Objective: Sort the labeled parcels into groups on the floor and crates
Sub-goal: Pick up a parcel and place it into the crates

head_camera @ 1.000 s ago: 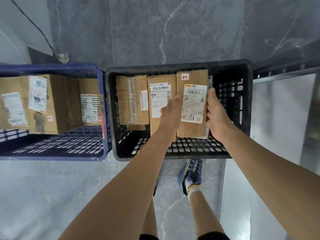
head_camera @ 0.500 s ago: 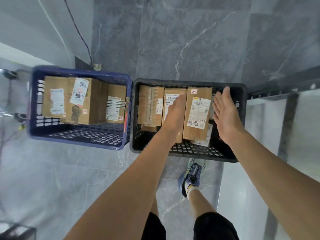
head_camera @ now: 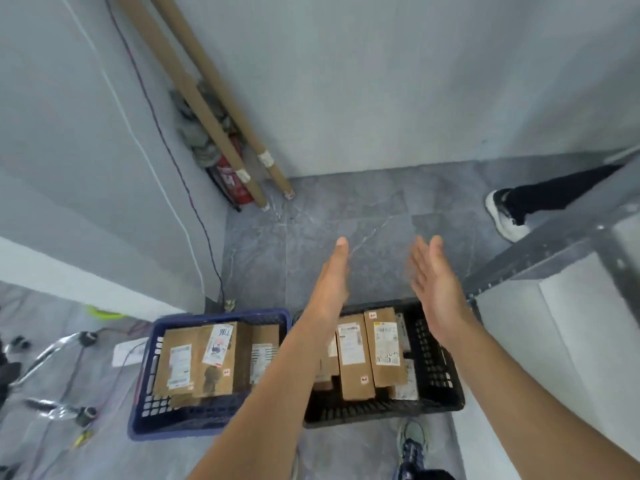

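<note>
A black crate on the floor holds several brown labeled parcels standing side by side. To its left a blue crate holds bigger cardboard parcels. My left hand and my right hand hover above the black crate's far edge with fingers straight. Both hold nothing. My left forearm hides part of the black crate's left parcels.
Cardboard tubes and a red fire extinguisher lean in the corner. Another person's black-and-white shoe stands at right, by a grey metal shelf frame. Cables and metal parts lie at left. My own shoe shows below.
My hands let go of the parcel in the black crate and lifted away, both open. The view tilted up, so the crates now sit lower and the wall corner shows.
</note>
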Demonstrator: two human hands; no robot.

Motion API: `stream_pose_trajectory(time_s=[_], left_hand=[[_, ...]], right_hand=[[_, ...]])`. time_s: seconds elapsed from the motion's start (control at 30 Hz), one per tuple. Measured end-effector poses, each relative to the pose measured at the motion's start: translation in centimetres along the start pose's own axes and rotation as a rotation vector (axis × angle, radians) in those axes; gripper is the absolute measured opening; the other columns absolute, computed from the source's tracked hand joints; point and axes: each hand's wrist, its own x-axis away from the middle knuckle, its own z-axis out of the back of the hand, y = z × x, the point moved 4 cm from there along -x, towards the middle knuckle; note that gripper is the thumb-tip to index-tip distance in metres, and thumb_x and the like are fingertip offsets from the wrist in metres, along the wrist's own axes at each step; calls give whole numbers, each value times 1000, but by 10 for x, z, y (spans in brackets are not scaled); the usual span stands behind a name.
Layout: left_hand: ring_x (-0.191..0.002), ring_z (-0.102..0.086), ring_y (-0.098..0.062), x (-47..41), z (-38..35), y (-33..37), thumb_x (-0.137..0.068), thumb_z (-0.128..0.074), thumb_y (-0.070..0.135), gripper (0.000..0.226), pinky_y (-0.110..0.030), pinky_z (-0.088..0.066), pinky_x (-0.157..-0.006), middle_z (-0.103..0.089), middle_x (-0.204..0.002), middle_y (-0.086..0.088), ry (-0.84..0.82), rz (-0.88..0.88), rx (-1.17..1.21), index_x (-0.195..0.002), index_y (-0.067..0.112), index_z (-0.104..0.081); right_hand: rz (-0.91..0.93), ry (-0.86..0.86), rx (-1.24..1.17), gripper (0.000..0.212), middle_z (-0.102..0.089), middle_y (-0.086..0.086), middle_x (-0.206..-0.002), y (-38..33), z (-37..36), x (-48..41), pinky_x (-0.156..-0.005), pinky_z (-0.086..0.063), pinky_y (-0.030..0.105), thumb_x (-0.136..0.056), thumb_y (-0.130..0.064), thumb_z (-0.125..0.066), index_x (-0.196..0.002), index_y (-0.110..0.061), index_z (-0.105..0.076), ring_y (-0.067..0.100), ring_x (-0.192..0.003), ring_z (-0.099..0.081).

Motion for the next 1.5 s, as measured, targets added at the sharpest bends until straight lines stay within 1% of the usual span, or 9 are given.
stream_pose_trajectory(time_s=[0.13,0.2,0.37,0.47,0.6,0.7,0.9,1.33,1.5], left_hand=[[-148,-37,-18,56,7,73,-99,-29,72,72,-48,-25,-125,-39,-162,6,-118,-125,-35,-160,32,-32],[-148,-38,-18,89,5,101,-97,-31,75,76,-49,-25,-125,-40,-162,7,-204,-192,-66,-159,33,-34],[-139,-44,-13,169,-12,147,-66,-41,101,108,-50,-29,-123,-45,-154,16,-413,-325,-172,-155,40,-41],[-132,-48,-8,214,-33,163,-73,-40,86,94,-47,-33,-121,-49,-146,14,-522,-377,-197,-152,35,-45],[-126,-52,-3,271,-72,166,-99,-32,69,57,-39,-43,-109,-53,-143,15,-671,-432,-248,-143,37,-50],[-127,-52,-2,320,-102,156,-101,-31,67,56,-34,-44,-98,-54,-140,16,-786,-482,-277,-145,36,-48],[-130,-51,-4,436,-160,95,-100,-32,69,66,-46,-41,-112,-52,-148,14,-1013,-516,-348,-153,32,-43],[-127,-57,-11,739,-226,-137,-102,-32,66,55,-45,-46,-104,-62,-136,11,-1527,-380,-541,-136,32,-59],[-129,-55,-8,836,-223,-231,-100,-32,71,65,-46,-46,-107,-57,-142,12,-1779,-311,-665,-148,31,-52]], right_hand=[[121,120,-56,95,-29,-8,-169,-73,-20,56,-130,-16,43,-84,-83,-28,-164,-32,-25,11,-155,-28],[186,190,-100,94,-28,-10,-170,-104,-28,92,-127,-18,37,-87,-82,-29,-165,-30,-24,8,-154,-29],[324,314,-155,92,-28,-13,-169,-168,-42,184,-122,-21,27,-88,-82,-30,-164,-32,-26,2,-152,-29],[375,406,-194,99,-31,-14,-168,-189,-34,240,-127,-20,32,-79,-85,-38,-163,-32,-30,3,-152,-30],[436,526,-165,74,-40,-23,-159,-199,-12,320,-118,-31,27,-91,-77,-30,-155,-42,-38,-9,-138,-44],[486,644,-169,86,-29,-19,-167,-194,14,380,-129,-20,40,-90,-82,-30,-163,-37,-28,-2,-151,-31],[574,857,-225,93,-29,-19,-168,-159,58,525,-128,-21,34,-86,-83,-33,-164,-33,-27,-3,-150,-31],[630,1430,-355,94,-31,-16,-167,0,90,885,-128,-22,38,-87,-86,-35,-163,-32,-29,-2,-149,-34],[625,1652,-400,95,-29,-15,-169,66,65,997,-129,-20,39,-85,-83,-33,-164,-31,-26,-1,-151,-31]])
